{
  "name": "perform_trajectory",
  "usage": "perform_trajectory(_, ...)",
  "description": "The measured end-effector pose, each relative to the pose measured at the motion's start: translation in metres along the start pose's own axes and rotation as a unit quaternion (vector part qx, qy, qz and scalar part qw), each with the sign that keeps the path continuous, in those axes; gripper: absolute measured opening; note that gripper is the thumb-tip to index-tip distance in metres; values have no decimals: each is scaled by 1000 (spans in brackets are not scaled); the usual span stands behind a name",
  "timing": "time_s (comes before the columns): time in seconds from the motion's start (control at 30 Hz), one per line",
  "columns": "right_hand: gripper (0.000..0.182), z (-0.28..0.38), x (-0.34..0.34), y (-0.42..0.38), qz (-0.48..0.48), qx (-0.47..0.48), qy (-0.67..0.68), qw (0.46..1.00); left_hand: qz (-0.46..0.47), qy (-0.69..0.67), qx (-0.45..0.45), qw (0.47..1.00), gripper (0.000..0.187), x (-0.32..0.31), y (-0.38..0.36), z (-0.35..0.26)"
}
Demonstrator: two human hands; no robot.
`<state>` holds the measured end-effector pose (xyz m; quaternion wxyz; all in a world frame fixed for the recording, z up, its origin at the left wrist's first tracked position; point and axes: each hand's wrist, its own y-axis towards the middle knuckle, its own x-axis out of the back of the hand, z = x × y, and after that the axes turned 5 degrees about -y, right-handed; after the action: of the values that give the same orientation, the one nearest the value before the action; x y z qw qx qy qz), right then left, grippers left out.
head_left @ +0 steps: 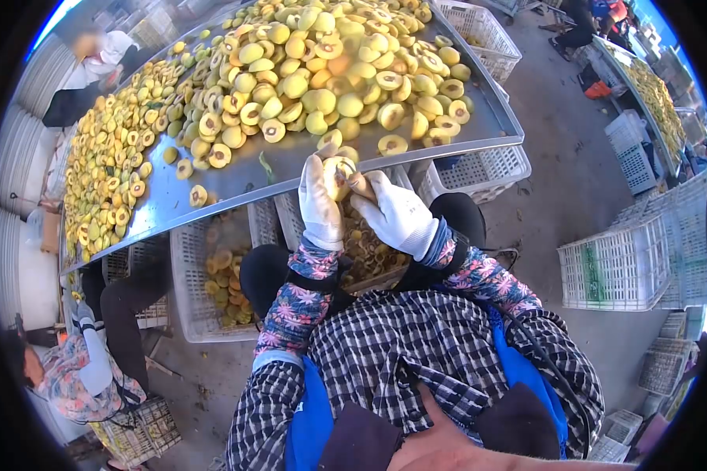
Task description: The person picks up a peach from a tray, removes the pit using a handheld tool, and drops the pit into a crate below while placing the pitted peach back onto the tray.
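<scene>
Above the near edge of the metal table (236, 196), my left hand (320, 206), in a white glove, is closed around a yellow peach half (338, 177) with its cut face showing. My right hand (397, 210), also gloved, has its fingers pinched together against the right side of that half. Whether a small tool sits in the right fingers I cannot make out. Just beyond my hands, a large heap of halved peaches (314, 71) covers the table. Under my hands, between my knees, a crate (287, 220) holds more fruit pieces.
Another crate (182, 275) with fruit stands left of my legs. White crates (487, 169) are under and beside the table's right end. Stacked crates (617, 263) stand farther right. A person in a floral top (78, 377) sits at left; another person (102, 59) is across the table.
</scene>
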<state>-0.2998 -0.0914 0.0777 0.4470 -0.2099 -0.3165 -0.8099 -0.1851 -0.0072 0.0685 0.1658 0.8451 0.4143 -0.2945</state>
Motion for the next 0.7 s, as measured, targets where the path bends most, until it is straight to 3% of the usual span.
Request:
perform_trajectory(0.17, 28, -3, -18, -7, -10, 25, -6, 1000, -21, -14, -49, 998, 45, 4, -1, 5)
perform_trajectory(0.27, 30, -6, -25, -11, -8, 35, 45, 998, -48, 50, -52, 996, 50, 11, -3, 6)
perform_trajectory(0.33, 30, -8, -20, -14, 28, 55, -26, 998, -2, 168, -65, 984, 50, 9, -5, 4)
perform_trajectory(0.53, 34, -19, -10, -5, 155, -59, 38, 985, 9, 90, 81, 993, 42, 14, 5, 1)
perform_trajectory(0.6, 34, -30, -19, -4, 142, -90, 109, 980, -12, 76, -111, 991, 45, -1, -1, 12)
perform_trajectory(0.63, 32, -32, -27, -3, 116, -74, 125, 983, -47, 43, -152, 986, 38, -4, -2, 18)
perform_trajectory(0.7, 31, -27, -21, -4, 164, -117, 181, 963, -31, 85, -106, 990, 41, 15, 0, 26)
